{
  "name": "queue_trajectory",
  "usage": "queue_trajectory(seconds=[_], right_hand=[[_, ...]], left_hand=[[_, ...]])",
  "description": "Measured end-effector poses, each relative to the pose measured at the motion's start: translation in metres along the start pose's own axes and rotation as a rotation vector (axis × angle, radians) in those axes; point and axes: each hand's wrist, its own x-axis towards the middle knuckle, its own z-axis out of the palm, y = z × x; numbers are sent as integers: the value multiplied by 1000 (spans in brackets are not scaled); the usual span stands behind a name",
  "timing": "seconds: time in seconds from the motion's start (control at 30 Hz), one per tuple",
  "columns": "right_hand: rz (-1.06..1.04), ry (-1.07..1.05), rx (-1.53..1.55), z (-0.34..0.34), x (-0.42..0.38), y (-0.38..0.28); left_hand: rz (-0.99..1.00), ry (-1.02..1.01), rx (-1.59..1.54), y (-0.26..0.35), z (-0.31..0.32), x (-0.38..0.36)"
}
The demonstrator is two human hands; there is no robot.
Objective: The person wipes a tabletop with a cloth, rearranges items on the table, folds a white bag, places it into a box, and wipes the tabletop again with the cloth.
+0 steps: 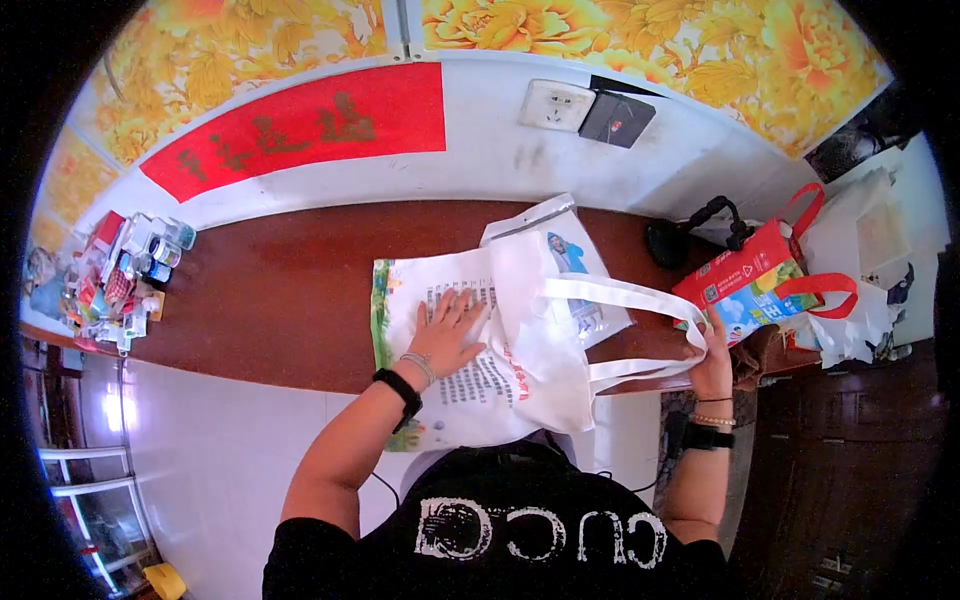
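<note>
A white tote bag point(545, 350) with printed text and a green patterned bottom edge lies on its side across the front of the brown tabletop, its lower part hanging past the edge. My left hand point(448, 335) rests flat on the printed side, fingers spread. At the right, my right hand point(712, 360) has its fingers closed around the ends of the two white handles point(640, 298), which are drawn out toward the right. Partly under the tote lies a clear plastic packet point(590, 262) with a blue figure printed on it.
A red and blue shopping bag point(755, 285) stands at the right beside a black stand-like object point(690, 238). White plastic bags point(860, 300) sit further right. Small bottles and boxes point(130, 270) crowd the table's left end. A wall socket point(556, 105) is at the back.
</note>
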Motion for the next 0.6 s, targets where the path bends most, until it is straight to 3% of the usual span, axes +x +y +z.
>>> queue_trajectory(seconds=[0.07,0.1,0.13,0.2,0.27,0.33,0.37,0.4,0.43,0.47,0.53,0.6], right_hand=[[-94,-24,-785,-23,2,11],[12,-47,-1090,-42,8,14],[11,-39,-1089,-61,15,15],[34,305,-1234,-73,31,5],[14,308,-1059,-64,32,8],[-473,14,-1356,-19,17,16],[-520,47,-1408,18,1,7],[-567,80,-1464,52,-13,-3],[-580,89,-1432,63,-20,-3],[-553,73,-1409,61,-30,8],[-353,-113,-1351,70,-44,32],[-54,-122,-1159,76,-58,61]], left_hand=[[-38,-4,35,-11,14,8],[-74,-14,69,-17,17,10],[-67,-15,71,-21,17,9],[-112,3,41,-22,13,10],[-114,-14,41,-19,5,15],[-85,78,-1,-13,-9,29],[47,255,-55,-1,-27,35],[67,247,-61,10,-43,47],[226,241,-64,23,-57,61],[384,233,-69,35,-63,73],[520,238,11,64,-60,93],[661,248,99,86,-61,106]])
